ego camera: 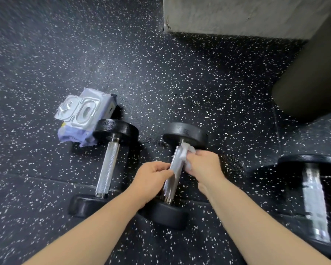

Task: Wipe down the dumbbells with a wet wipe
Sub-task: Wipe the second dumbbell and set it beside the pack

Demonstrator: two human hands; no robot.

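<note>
Nearest the person, the black near head of the middle dumbbell [168, 215] rests on the speckled rubber floor [180, 83], and its knurled steel handle runs away from there, leaning slightly to the right as it goes.

The left hand [153, 176] closes its grip on the handle's left side about midway along, with fingers curled and fingertips pinching the steel to steady it. Across the handle, the right hand [204, 165] has its grip closed around a bunched wet wipe [185, 152] and presses it against the handle's right side, just short of the far head.

So the handle lies between the two hands. The wipe sits toward its far end, and most of the bare knurling stretches back toward the person. I judge the next stroke should travel along that long axis, toward the near head, with the right hand working and the left holding.

The left dumbbell [108, 169] lies parallel nearby, untouched by either hand. The right dumbbell [313, 192] lies well apart at the frame's edge.

Farther off, a pack of wipes [82, 115] touches the left dumbbell's far head. Beyond it stands a concrete block [237, 14].
</note>
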